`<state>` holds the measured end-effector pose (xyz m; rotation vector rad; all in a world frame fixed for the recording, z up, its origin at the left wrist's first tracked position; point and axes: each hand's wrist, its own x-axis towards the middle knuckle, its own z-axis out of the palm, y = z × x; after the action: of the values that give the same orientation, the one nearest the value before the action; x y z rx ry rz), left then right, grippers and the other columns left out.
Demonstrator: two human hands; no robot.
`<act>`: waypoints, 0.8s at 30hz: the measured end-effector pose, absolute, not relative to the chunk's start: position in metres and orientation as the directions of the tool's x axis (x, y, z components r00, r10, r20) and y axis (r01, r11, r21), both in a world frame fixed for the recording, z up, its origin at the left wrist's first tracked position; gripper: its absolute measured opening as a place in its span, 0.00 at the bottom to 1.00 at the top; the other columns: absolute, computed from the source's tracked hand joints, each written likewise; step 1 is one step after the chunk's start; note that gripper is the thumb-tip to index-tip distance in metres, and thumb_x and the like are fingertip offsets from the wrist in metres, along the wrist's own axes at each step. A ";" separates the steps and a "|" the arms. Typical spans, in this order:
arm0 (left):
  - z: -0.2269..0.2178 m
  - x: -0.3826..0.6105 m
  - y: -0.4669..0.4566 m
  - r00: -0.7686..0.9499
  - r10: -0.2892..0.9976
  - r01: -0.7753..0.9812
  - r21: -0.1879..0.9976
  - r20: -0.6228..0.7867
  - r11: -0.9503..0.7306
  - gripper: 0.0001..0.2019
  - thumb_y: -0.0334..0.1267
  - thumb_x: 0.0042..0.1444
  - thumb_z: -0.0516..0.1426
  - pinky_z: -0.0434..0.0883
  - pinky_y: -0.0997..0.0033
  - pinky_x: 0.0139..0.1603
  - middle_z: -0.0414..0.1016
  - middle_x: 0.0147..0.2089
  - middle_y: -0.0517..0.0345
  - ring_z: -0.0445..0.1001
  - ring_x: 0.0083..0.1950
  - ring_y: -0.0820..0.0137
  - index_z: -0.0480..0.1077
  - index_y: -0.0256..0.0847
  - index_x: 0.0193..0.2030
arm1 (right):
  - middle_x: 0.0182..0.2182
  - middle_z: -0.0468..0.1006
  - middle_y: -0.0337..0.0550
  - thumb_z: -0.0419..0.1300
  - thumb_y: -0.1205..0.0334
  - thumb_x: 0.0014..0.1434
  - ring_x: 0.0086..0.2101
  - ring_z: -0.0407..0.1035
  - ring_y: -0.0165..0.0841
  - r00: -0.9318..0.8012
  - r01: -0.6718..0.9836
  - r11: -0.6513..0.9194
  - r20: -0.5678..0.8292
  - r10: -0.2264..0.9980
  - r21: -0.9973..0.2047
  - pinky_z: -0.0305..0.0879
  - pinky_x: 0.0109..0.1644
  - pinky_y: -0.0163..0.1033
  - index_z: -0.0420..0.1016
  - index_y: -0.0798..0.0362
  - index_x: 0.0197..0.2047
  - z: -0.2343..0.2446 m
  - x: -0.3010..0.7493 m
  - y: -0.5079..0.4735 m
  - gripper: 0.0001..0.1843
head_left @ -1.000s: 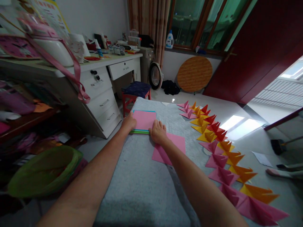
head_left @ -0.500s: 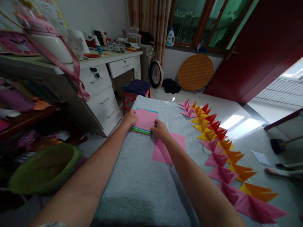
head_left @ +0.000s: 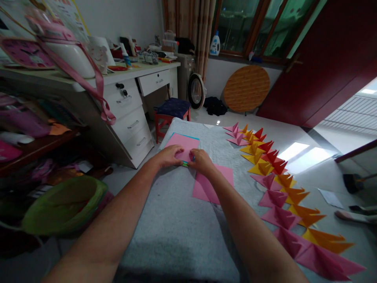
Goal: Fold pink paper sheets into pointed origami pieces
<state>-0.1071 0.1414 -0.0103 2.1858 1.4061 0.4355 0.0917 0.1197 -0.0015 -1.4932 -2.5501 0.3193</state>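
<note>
Stacked origami paper [head_left: 186,142], with a pink square on top, lies flat on the cloth-covered counter [head_left: 176,220], straight ahead of the person and towards the far end. Blue shows along its far edge and green at its near edge, between the thumbs. Looking square, the stack has no clear long axis; its far edge runs crosswise, the right end slightly closer to the person than the left.

Both hands meet the stack from the near side, so its bulk lies beyond them. The left hand [head_left: 171,156] is curved over the near-left part, the right hand [head_left: 202,161] bent at the near-right corner, and a small gap separates them. Neither is clearly closer, since both appear to touch it. Thumbs sit by the near edge with fingers arched above; whether either hand actually pinches any sheets cannot be told.

A loose pink sheet [head_left: 226,176] lies to the right and closer to the person, partly under the right forearm, making the right hand the closer one to it. Further right, folded pink paper birds [head_left: 279,218] and folded yellow paper birds [head_left: 261,167] stand in rows, well apart from both hands.
</note>
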 end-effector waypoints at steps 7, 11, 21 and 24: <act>-0.017 -0.110 0.145 0.442 0.896 0.741 0.546 0.044 -0.392 0.32 0.46 0.42 0.69 0.62 0.64 0.67 0.73 0.62 0.46 0.68 0.66 0.56 0.73 0.39 0.55 | 0.49 0.79 0.56 0.60 0.51 0.63 0.49 0.72 0.45 -0.543 0.827 0.539 0.022 0.840 -0.162 0.63 0.52 0.44 0.73 0.56 0.50 0.009 0.091 0.114 0.18; -0.023 -0.111 0.146 0.453 0.888 0.730 0.541 0.074 -0.418 0.32 0.47 0.43 0.68 0.61 0.62 0.68 0.73 0.63 0.45 0.68 0.66 0.55 0.73 0.38 0.56 | 0.49 0.79 0.59 0.57 0.48 0.65 0.50 0.72 0.46 -0.559 0.823 0.556 0.012 0.829 -0.119 0.63 0.52 0.46 0.72 0.57 0.52 0.012 0.086 0.114 0.22; -0.019 -0.108 0.144 0.404 0.914 0.753 0.553 0.039 -0.356 0.30 0.42 0.44 0.66 0.60 0.60 0.70 0.72 0.64 0.49 0.66 0.68 0.56 0.73 0.42 0.57 | 0.45 0.83 0.54 0.53 0.66 0.65 0.45 0.76 0.40 -0.544 0.835 0.541 0.000 0.839 -0.099 0.64 0.47 0.39 0.79 0.54 0.45 0.012 0.093 0.125 0.13; -0.018 -0.107 0.143 0.397 0.918 0.758 0.556 0.022 -0.341 0.28 0.41 0.46 0.65 0.60 0.61 0.69 0.72 0.64 0.51 0.66 0.68 0.58 0.73 0.44 0.57 | 0.43 0.83 0.52 0.51 0.64 0.67 0.43 0.77 0.41 -0.498 0.860 0.497 0.026 0.867 -0.118 0.64 0.45 0.39 0.79 0.53 0.49 0.012 0.096 0.129 0.16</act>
<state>-0.1072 0.1429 -0.0178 2.1965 1.4329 0.4623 0.0956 0.1289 0.0116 -1.5291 -2.6467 0.1359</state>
